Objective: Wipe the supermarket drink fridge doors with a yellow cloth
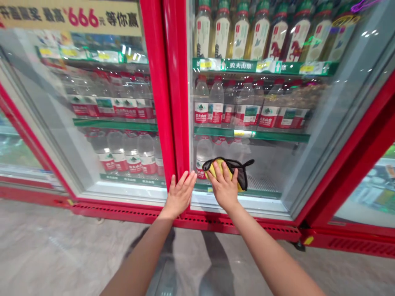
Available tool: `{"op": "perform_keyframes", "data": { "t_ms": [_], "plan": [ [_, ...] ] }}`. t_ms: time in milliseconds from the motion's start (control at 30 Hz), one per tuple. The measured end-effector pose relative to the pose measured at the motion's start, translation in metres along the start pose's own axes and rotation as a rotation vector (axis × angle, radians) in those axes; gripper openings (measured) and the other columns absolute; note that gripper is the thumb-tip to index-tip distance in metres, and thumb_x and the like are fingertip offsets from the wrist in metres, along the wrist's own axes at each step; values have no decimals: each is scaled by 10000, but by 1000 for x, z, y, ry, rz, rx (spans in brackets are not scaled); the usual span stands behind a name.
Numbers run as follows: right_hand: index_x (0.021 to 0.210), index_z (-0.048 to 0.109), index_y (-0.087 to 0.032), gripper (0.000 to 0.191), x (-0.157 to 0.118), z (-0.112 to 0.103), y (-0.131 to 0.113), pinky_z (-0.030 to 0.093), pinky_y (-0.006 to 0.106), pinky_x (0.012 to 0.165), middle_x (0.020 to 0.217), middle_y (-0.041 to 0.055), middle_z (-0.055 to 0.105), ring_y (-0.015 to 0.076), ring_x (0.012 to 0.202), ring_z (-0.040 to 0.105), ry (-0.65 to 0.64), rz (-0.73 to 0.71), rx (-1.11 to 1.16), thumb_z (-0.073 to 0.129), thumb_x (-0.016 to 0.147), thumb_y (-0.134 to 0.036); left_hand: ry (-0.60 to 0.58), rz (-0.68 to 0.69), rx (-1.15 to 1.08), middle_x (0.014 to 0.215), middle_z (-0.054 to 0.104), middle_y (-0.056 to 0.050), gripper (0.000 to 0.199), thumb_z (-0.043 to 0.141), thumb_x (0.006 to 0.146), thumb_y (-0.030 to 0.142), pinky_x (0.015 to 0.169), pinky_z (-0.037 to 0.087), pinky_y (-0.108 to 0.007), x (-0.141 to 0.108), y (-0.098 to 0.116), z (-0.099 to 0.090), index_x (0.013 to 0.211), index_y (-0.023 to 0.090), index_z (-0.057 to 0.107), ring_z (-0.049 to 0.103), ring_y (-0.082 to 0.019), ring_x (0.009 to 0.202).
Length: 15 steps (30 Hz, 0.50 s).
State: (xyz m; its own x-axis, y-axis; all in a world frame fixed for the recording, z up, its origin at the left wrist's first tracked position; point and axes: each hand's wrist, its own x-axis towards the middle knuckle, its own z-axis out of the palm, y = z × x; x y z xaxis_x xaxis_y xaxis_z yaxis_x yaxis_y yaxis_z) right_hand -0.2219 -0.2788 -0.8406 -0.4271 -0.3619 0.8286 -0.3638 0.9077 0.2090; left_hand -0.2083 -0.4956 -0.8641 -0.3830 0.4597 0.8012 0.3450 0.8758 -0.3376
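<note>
With its fingers spread, my right hand [224, 188] presses a yellow and dark grey cleaning cloth [242, 177] against the glass door [267, 162] of a drinks fridge. The cloth has a black edge, and a black loop sticks out to the right. Part of it is hidden under my palm and fingers. My left hand [180, 194] rests flat on the red door frame [177, 102] between the two doors, fingers stretched out and holding nothing.
Behind the glass, water bottles [202, 102] with red and white labels line the lower shelves. Taller green-capped bottles [240, 33] stand above. A yellow sign [70, 16] spans the left door's top. Red fridges adjoin both sides, over a grey tiled floor [61, 246].
</note>
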Motion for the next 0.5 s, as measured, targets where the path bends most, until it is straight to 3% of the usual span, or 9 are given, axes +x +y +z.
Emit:
{"op": "perform_keyframes", "data": {
  "t_ms": [100, 267, 367, 500],
  "plan": [
    [1427, 535, -347, 492, -11, 7, -5, -156, 604, 1200, 1630, 32, 372, 267, 1566, 129, -53, -97, 19, 579, 954, -219, 1, -24, 3, 1557, 466, -117, 789, 519, 928, 193, 1285, -36, -531, -8, -9, -3, 1616, 169, 133, 201, -240, 1554],
    [1418, 547, -347, 460, -39, 2, 23, -133, 495, 1237, 1594, -8, 436, 200, 1529, 257, -140, -299, 42, 541, 979, -210, 17, -30, 3, 1532, 500, -141, 824, 570, 943, 282, 1287, 17, -535, -15, -20, -5, 1619, 160, 113, 281, -255, 1529],
    [1380, 584, -350, 424, -29, -4, 22, -120, 501, 1238, 1587, -6, 446, 204, 1527, 265, -113, -218, 27, 535, 982, -210, 25, -36, 1, 1519, 516, -146, 839, 574, 947, 299, 1287, 17, -537, -18, -23, -7, 1619, 151, 95, 303, -251, 1520],
    [1411, 558, -348, 452, 6, 0, -20, -140, 595, 1206, 1648, 25, 328, 265, 1564, 141, -79, -25, 35, 538, 974, -232, 14, -50, 4, 1513, 523, -143, 840, 559, 946, 263, 1286, 20, -544, -22, -26, -9, 1620, 144, 71, 329, -253, 1507]
  ]
}}
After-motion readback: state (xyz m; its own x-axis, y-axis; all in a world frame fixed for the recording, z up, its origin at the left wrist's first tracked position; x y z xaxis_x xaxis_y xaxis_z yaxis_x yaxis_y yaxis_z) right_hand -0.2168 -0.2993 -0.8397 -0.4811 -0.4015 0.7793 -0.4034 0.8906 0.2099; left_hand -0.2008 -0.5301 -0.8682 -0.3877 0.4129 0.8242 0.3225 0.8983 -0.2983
